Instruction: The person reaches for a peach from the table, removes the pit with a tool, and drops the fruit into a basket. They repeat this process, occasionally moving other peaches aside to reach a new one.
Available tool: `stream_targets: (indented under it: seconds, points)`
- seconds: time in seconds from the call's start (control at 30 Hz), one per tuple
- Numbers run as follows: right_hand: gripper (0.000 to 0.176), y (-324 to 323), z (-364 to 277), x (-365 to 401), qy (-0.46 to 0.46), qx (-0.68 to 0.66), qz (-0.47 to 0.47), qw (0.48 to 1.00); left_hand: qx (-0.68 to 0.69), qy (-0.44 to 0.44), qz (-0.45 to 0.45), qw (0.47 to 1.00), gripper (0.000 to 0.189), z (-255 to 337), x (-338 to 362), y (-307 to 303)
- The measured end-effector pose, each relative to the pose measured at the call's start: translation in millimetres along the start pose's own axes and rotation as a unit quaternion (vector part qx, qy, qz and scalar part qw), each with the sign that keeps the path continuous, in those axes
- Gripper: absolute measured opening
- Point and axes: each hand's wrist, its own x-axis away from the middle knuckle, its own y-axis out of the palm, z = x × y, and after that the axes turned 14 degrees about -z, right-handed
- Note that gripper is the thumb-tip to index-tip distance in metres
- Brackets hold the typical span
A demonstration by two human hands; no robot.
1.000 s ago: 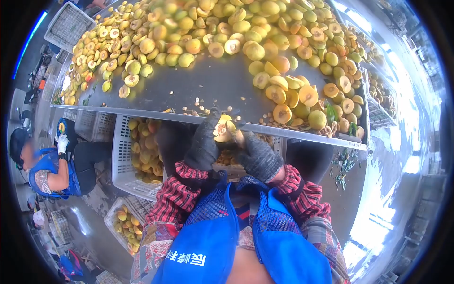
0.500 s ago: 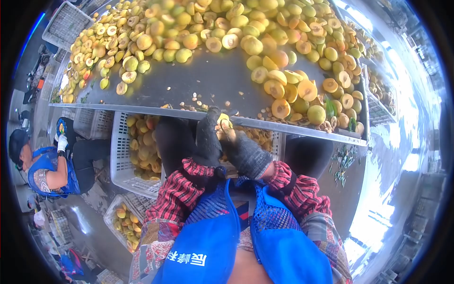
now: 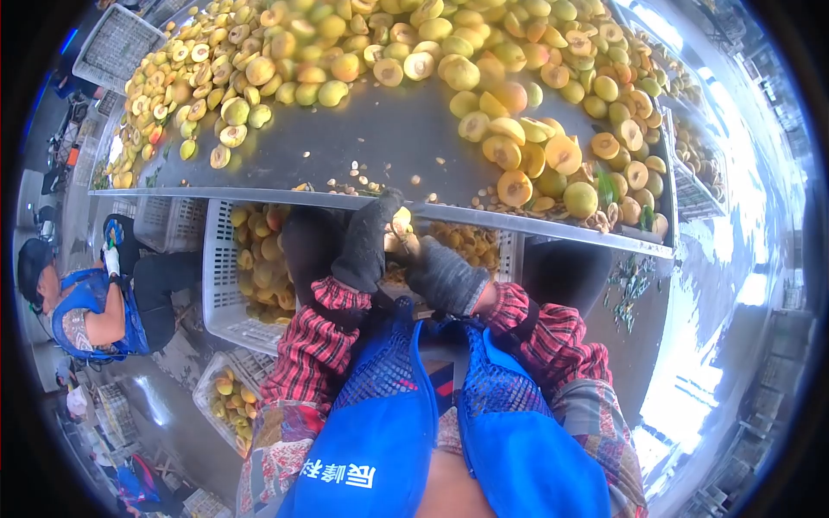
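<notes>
Left hand (image 3: 367,243), dark glove, fingers curled round yellow fruit (image 3: 401,217) at near edge of table (image 3: 380,155); right hand (image 3: 442,274) fingertips touch fruit's right side, grip cannot tell; crate (image 3: 223,293) beneath.

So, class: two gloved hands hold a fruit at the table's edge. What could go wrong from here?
1. The fruit sits between the left hand and right hand just past the table edge; it could slip into the crate below.
2. Loose pits by that edge may roll off.
</notes>
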Motion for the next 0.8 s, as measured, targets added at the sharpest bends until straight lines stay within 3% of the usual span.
stream_targets:
  seconds: [0.03, 0.07, 0.1, 0.13, 0.17, 0.2, 0.23, 0.27, 0.37, 0.43, 0.47, 0.5, 0.53, 0.6, 0.67, 0.7, 0.77, 0.8]
  points:
    - [0.045, 3.5, 5.1, -1.3, -0.107, 0.056, 0.039, 0.992, -0.166, 0.033, -0.004, 0.986, 0.020, 6.8, 3.8, 3.7]
    - [0.045, 5.6, 8.4, -2.0, -0.107, 0.057, 0.038, 0.992, -0.327, 0.067, -0.007, 0.943, 0.021, 10.2, 5.4, 5.4]
    - [0.051, -0.5, -2.5, -4.5, -0.027, 0.003, 0.029, 0.999, -0.326, 0.067, -0.007, 0.943, 0.021, 3.6, 5.1, 3.0]
    - [0.057, -4.9, -11.6, -5.5, 0.055, -0.052, 0.020, 0.997, -0.377, 0.131, 0.010, 0.917, 0.021, -7.5, 3.9, -0.6]
    - [0.057, -6.9, -17.5, -5.0, 0.056, -0.052, 0.021, 0.997, -0.424, 0.193, 0.027, 0.884, 0.022, -15.8, 3.6, -3.4]
    - [0.040, -8.2, -22.5, -4.4, 0.087, -0.036, 0.017, 0.995, -0.424, 0.194, 0.027, 0.885, 0.022, -10.9, 5.3, 1.6]
    - [0.026, -7.1, -25.5, -4.0, 0.119, -0.022, 0.012, 0.993, -0.342, 0.147, 0.042, 0.927, 0.022, -1.8, 8.3, 10.6]
    - [0.026, -1.5, -24.0, -4.1, 0.119, -0.022, 0.011, 0.993, -0.256, 0.098, 0.057, 0.960, 0.023, 2.8, 11.1, 14.9]
    - [0.026, 8.5, -20.4, -5.7, 0.113, 0.035, 0.020, 0.993, -0.240, 0.085, 0.102, 0.962, 0.023, -27.2, 8.1, 2.3]
    - [0.027, 2.8, -27.9, -10.3, 0.130, -0.127, -0.026, 0.983, -0.256, 0.054, 0.116, 0.958, 0.023, -26.4, 5.4, 2.3]
    - [0.027, 4.5, -27.5, -9.8, 0.130, -0.128, -0.025, 0.983, -0.271, 0.022, 0.130, 0.953, 0.023, -26.2, 5.3, 2.2]
    - [0.028, 6.2, -26.2, -9.5, 0.086, -0.196, -0.003, 0.977, -0.272, 0.021, 0.129, 0.953, 0.023, -23.5, 6.2, 2.1]
    - [0.029, 6.4, -26.1, -9.4, 0.041, -0.261, 0.020, 0.964, -0.257, 0.026, 0.103, 0.961, 0.023, -18.8, 7.4, 1.6]
    - [0.027, 0.0, -29.2, -10.2, 0.084, -0.227, -0.015, 0.970, -0.241, 0.031, 0.078, 0.967, 0.023, -16.9, 9.8, -3.4]
    - [0.025, -7.5, -31.3, -10.1, 0.127, -0.191, -0.050, 0.972, -0.456, 0.239, 0.051, 0.856, 0.022, -19.5, 11.0, -12.2]
    - [0.023, -10.4, -30.8, -9.1, 0.117, -0.165, -0.059, 0.977, -0.455, 0.238, 0.052, 0.856, 0.022, -24.9, 10.0, -17.2]
    - [0.021, -12.8, -29.4, -10.1, 0.108, -0.141, -0.069, 0.982, -0.278, 0.014, 0.016, 0.960, 0.023, -41.0, 7.0, -27.5]
    - [0.019, -13.6, -28.6, -11.1, 0.130, -0.166, -0.097, 0.973, -0.278, 0.014, 0.016, 0.960, 0.023, -45.6, 5.7, -30.0]
